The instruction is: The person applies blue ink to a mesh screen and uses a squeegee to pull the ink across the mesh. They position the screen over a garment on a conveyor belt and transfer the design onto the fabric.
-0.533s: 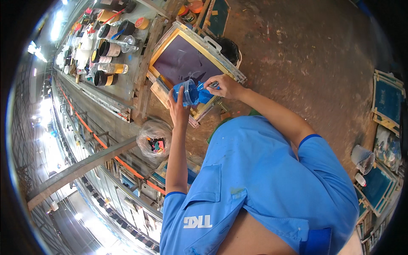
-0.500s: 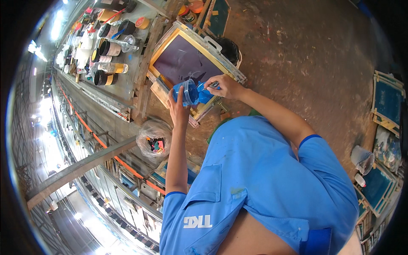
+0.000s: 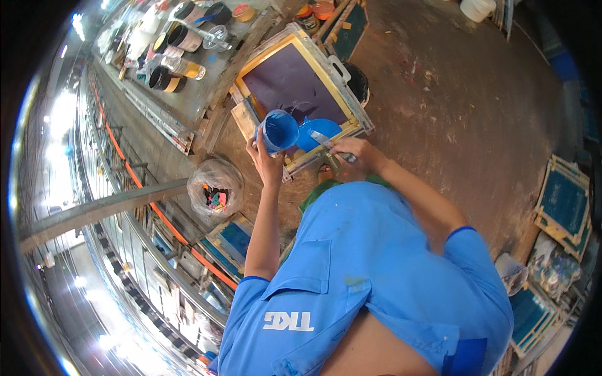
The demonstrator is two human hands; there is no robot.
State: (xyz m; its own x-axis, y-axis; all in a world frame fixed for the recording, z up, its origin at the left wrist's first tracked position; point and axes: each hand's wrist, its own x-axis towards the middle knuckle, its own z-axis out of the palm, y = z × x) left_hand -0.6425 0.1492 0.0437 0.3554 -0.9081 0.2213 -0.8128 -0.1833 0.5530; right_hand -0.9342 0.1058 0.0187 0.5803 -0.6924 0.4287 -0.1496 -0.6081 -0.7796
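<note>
Nearest, a blue cloth shirt (image 3: 389,282) is creasing softly over the wearer's front, its stitched flap pocket (image 3: 300,266) lying flat. Just beyond, the left hand (image 3: 268,164) is grasping a round plastic tub (image 3: 279,130) by its side, fingers curling about the wall. The tub is tilting, its open mouth showing an inside smeared with glossy blue, and it is hanging over the near left part of a framed screen. The right hand (image 3: 359,152) is closing round the handle of a flat metal scraper (image 3: 321,138); its blade is reaching over a smooth, wet-looking pool of blue paste (image 3: 306,133), though whether it is touching cannot be told.

The pool is spreading across the near edge of the screen's taut purple mesh (image 3: 295,81), which a rectangular border (image 3: 325,76), yellow along its inner edge, is enclosing. Left of the left forearm, a crinkled clear plastic bag (image 3: 232,178) is holding small coloured scraps. Behind the screen, a dark round bucket (image 3: 359,84) is standing on the stained, rough brown floor (image 3: 426,94).

Farther off, cylindrical dark tubs (image 3: 166,80) and a clear bottle (image 3: 188,67) of yellowish liquid are crowding a grey table (image 3: 215,67). At far right, wooden frames with teal mesh (image 3: 564,203) are leaning.
</note>
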